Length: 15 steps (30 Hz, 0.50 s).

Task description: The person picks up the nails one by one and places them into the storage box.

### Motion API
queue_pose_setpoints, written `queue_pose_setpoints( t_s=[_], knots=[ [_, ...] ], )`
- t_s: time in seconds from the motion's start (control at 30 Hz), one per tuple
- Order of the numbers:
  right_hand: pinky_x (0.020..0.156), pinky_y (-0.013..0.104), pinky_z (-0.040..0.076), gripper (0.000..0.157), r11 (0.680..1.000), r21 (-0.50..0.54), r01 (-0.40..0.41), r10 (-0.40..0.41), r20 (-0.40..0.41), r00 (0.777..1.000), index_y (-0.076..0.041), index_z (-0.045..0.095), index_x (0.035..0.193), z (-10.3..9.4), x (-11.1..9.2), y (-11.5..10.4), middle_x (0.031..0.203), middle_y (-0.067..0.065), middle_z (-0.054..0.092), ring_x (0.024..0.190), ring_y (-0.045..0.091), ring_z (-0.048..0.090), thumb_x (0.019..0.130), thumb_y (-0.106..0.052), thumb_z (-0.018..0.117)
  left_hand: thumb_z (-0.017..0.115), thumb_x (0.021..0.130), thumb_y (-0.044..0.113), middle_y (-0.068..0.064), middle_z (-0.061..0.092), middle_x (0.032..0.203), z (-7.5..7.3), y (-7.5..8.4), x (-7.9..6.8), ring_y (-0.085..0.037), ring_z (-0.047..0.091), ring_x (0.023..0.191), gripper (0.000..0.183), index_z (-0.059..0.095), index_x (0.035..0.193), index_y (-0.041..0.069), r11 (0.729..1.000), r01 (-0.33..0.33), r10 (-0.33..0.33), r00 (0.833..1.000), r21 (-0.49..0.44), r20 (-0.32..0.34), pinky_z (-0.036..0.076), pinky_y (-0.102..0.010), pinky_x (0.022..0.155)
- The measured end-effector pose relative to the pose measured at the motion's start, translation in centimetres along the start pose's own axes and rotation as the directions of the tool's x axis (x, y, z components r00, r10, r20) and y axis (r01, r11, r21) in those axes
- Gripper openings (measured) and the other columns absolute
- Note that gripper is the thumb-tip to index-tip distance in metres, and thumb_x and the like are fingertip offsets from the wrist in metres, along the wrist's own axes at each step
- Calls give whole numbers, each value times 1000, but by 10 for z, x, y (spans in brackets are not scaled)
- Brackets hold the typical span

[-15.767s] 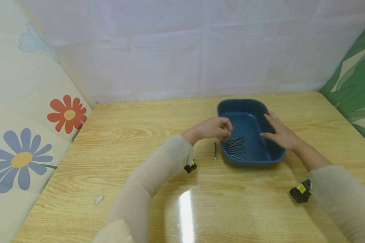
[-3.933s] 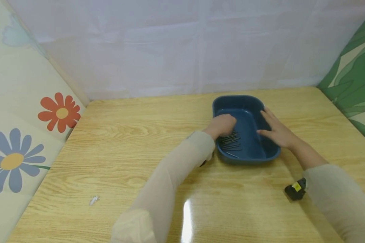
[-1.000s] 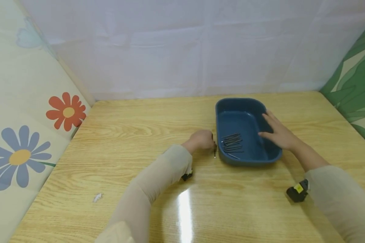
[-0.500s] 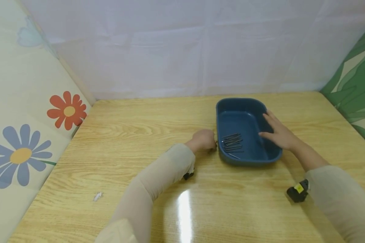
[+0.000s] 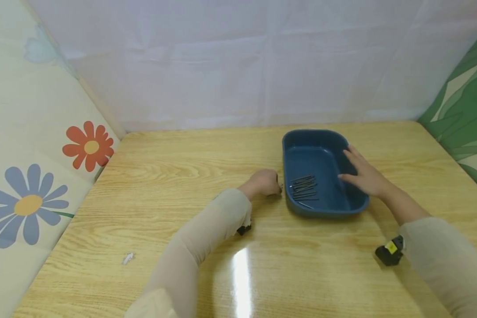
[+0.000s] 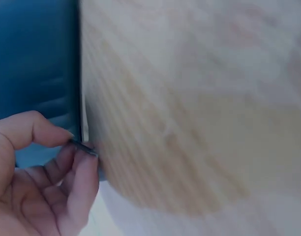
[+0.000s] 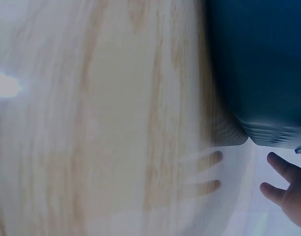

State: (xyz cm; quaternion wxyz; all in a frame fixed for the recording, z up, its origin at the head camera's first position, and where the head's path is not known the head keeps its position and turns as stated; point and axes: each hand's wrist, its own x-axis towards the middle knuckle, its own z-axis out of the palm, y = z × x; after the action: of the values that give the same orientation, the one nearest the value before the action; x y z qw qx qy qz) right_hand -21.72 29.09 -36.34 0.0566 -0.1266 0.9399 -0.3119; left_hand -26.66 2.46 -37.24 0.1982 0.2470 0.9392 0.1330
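A dark blue plastic basin (image 5: pixel 325 213) sits on the wooden table. Several thin dark nails (image 5: pixel 304 193) lie side by side in its near left part. Just outside the left wall, low by the tabletop, is my left hand (image 5: pixel 265 182). Its thumb and fingertips (image 6: pixel 62 137) pinch one short-looking dark nail (image 6: pixel 83 147), seen close to the basin's side in the left wrist view. My right hand (image 5: pixel 367 176) rests at the basin's right rim, fingers spread and thumb reaching over the inside.
A small white scrap (image 5: pixel 128 258) lies on the table (image 5: pixel 175 168) at the near left. A pale cloth (image 5: pixel 206 66) hangs behind the table. Flower-printed panels (image 5: pixel 28 205) stand along the left side, leaf-printed ones (image 5: pixel 475 101) on the right.
My left hand reached into the basin, then came back out to its left side. The nail end showing below its fingers a second ago is now hidden in the head view. Right hand stays put.
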Motion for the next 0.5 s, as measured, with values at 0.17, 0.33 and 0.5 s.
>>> queue_pose_setpoints(
  t_s=[0.17,0.33,0.5],
  knots=[
    [93,60,2,73,1000,1,-1,1,0,1000,5,-2,135,0,-2,0,138,20,-18,124,38,-13,88,-19,48,58,78,15,0,54,57,-1,-8,1,-11,51,52,9,54,76,7,987,-77,79,997,-139,16,40,-20,51],
    [93,60,2,73,1000,2,1,-1,0,1000,6,-2,134,0,-2,-2,138,19,-18,124,38,-13,88,-20,48,58,79,11,-2,55,60,-4,-15,-1,-10,50,52,6,54,79,6,958,-124,132,991,-260,14,40,-20,50],
    [93,60,2,73,1000,-5,-4,4,-2,1000,5,-2,135,0,-2,-3,138,19,-18,124,38,-13,88,-20,48,57,80,8,-5,55,66,-10,-18,-4,-11,51,53,8,55,85,2,917,-126,131,991,-379,-13,42,-20,51]
  ],
)
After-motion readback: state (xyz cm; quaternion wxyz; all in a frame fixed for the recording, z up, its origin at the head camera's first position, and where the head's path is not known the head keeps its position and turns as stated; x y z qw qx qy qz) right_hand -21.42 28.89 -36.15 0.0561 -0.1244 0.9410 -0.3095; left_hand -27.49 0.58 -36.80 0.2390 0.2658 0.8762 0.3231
